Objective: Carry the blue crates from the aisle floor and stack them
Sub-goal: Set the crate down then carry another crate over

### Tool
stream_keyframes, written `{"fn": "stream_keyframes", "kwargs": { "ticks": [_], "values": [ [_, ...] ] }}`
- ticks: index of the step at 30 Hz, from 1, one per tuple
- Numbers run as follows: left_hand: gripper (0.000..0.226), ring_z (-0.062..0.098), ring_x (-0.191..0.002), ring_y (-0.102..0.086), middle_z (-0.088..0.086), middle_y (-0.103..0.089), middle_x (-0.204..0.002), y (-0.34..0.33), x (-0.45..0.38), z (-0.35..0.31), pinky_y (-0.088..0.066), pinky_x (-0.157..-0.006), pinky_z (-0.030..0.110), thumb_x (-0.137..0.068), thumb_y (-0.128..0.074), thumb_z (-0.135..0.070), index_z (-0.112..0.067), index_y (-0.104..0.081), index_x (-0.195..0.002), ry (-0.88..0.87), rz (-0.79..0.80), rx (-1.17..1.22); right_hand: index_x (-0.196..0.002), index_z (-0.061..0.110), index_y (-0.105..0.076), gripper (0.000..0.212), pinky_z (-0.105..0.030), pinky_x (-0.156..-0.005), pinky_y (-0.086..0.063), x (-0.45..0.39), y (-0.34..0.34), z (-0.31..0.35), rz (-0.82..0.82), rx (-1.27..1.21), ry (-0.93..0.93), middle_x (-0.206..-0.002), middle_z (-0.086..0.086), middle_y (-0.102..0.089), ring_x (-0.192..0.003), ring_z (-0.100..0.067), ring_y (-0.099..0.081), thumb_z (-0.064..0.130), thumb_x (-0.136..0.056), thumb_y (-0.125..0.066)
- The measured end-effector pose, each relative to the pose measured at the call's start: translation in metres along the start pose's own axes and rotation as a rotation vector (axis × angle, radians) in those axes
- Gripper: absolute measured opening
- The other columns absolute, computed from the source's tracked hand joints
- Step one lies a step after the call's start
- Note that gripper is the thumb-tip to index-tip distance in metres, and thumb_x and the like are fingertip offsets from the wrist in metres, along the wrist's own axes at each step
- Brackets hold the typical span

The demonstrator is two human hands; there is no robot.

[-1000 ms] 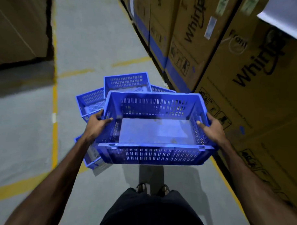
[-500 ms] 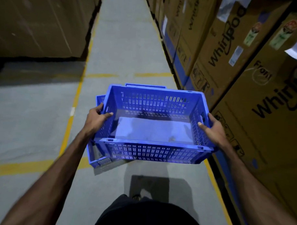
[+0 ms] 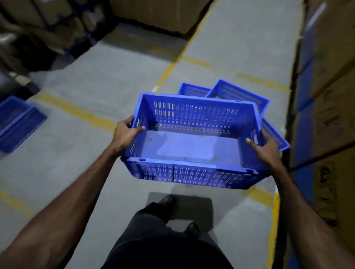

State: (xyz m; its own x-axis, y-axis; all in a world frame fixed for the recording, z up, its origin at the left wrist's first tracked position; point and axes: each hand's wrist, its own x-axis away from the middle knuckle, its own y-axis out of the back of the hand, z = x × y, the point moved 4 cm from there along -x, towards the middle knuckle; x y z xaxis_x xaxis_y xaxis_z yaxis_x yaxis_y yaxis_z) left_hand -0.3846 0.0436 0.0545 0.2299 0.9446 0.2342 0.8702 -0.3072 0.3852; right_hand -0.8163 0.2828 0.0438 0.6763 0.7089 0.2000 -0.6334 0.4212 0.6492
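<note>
Your hands: left hand (image 3: 125,135) and right hand (image 3: 266,146) clamp the blue crate (image 3: 192,147) by its side rims.
Beyond them: more crates (image 3: 234,92) on the floor.

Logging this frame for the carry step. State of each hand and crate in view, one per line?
left hand: shut on carried crate, at its left wall
right hand: shut on carried crate, at its right wall
carried crate: held off the floor, upright, empty
crates behind it: on the aisle floor, jumbled, partly hidden
crate at far left: on the floor, apart from the others, blurred
</note>
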Motion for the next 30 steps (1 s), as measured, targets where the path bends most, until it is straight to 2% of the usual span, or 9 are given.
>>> {"fn": "stream_keyframes", "kwargs": {
  "ticks": [4, 7, 9, 12, 14, 17, 20, 23, 30],
  "values": [
    [0.029, -0.002, -0.055, -0.060, -0.021, -0.073, -0.070, 0.058, 0.057, 0.037, -0.050, -0.068, 0.031, -0.090, -0.076, -0.012, -0.041, -0.069, -0.090, 0.102, -0.183, -0.025, -0.154, 0.001, -0.043, 0.077, -0.039, -0.120, -0.035, -0.008, -0.057, 0.038, 0.169, 0.003, 0.078, -0.157, -0.012, -0.048, -0.145, -0.026, -0.046, 0.028, -0.091, -0.079],
    [0.021, 0.020, -0.074, -0.075, -0.007, -0.079, -0.089, 0.106, 0.102, 0.069, -0.060, -0.074, 0.040, -0.081, -0.078, -0.029, -0.040, -0.073, -0.099, 0.181, -0.330, 0.015, -0.148, 0.000, -0.049, 0.074, -0.041, -0.116, -0.040, -0.005, -0.104, 0.074, 0.283, 0.003, 0.156, -0.150, -0.015, -0.055, -0.138, -0.026, -0.053, 0.030, -0.088, -0.081],
    [0.040, 0.030, -0.083, -0.076, 0.001, -0.079, -0.103, 0.135, 0.131, 0.089, -0.061, -0.078, 0.042, -0.080, -0.078, -0.034, -0.037, -0.071, -0.119, 0.238, -0.409, 0.037, -0.146, 0.008, -0.055, 0.077, -0.043, -0.114, -0.043, 0.000, -0.136, 0.098, 0.361, 0.020, 0.195, -0.146, -0.011, -0.060, -0.135, -0.026, -0.057, 0.045, -0.084, -0.080],
    [0.068, 0.025, -0.081, -0.068, 0.012, -0.073, -0.113, 0.171, 0.171, 0.113, -0.055, -0.080, 0.038, -0.090, -0.079, -0.024, -0.016, -0.051, -0.152, 0.291, -0.527, 0.074, -0.144, 0.016, -0.056, 0.083, -0.046, -0.113, -0.044, 0.000, -0.185, 0.126, 0.458, 0.071, 0.295, -0.144, -0.003, -0.062, -0.133, -0.025, -0.058, 0.063, -0.078, -0.072],
    [0.071, 0.025, -0.083, -0.067, 0.012, -0.072, -0.115, 0.196, 0.196, 0.132, -0.057, -0.085, 0.043, -0.091, -0.079, -0.024, -0.013, -0.048, -0.154, 0.322, -0.595, 0.110, -0.145, 0.017, -0.056, 0.087, -0.048, -0.112, -0.046, 0.022, -0.208, 0.161, 0.501, 0.072, 0.355, -0.145, -0.002, -0.062, -0.134, -0.023, -0.058, 0.066, -0.074, -0.070],
    [0.084, 0.033, -0.102, -0.073, 0.012, -0.069, -0.131, 0.229, 0.228, 0.163, -0.057, -0.083, 0.040, -0.086, -0.082, -0.031, -0.014, -0.043, -0.158, 0.368, -0.680, 0.191, -0.153, 0.007, -0.048, 0.079, -0.043, -0.117, -0.040, 0.051, -0.243, 0.205, 0.552, 0.069, 0.420, -0.153, -0.007, -0.053, -0.141, -0.023, -0.050, 0.042, -0.087, -0.077],
    [0.083, 0.034, -0.113, -0.071, 0.010, -0.067, -0.137, 0.258, 0.256, 0.184, -0.059, -0.087, 0.043, -0.087, -0.082, -0.030, -0.015, -0.043, -0.158, 0.397, -0.757, 0.230, -0.155, 0.008, -0.045, 0.082, -0.043, -0.117, -0.041, 0.076, -0.280, 0.240, 0.590, 0.099, 0.460, -0.155, -0.007, -0.052, -0.141, -0.024, -0.050, 0.041, -0.088, -0.078],
    [0.073, 0.031, -0.106, -0.073, 0.006, -0.070, -0.131, 0.284, 0.279, 0.203, -0.058, -0.092, 0.045, -0.090, -0.080, -0.025, -0.014, -0.048, -0.154, 0.427, -0.831, 0.256, -0.156, 0.008, -0.043, 0.077, -0.044, -0.119, -0.038, 0.097, -0.320, 0.265, 0.624, 0.108, 0.489, -0.157, -0.005, -0.048, -0.144, -0.023, -0.047, 0.032, -0.091, -0.078],
    [0.058, 0.021, -0.087, -0.073, 0.002, -0.075, -0.117, 0.345, 0.301, 0.248, -0.060, -0.088, 0.041, -0.088, -0.078, -0.025, -0.017, -0.060, -0.143, 0.441, -0.886, 0.294, -0.156, 0.013, -0.044, 0.076, -0.049, -0.117, -0.041, 0.139, -0.403, 0.307, 0.659, 0.127, 0.520, -0.157, -0.005, -0.049, -0.142, -0.026, -0.050, 0.035, -0.091, -0.078]
  ]
}}
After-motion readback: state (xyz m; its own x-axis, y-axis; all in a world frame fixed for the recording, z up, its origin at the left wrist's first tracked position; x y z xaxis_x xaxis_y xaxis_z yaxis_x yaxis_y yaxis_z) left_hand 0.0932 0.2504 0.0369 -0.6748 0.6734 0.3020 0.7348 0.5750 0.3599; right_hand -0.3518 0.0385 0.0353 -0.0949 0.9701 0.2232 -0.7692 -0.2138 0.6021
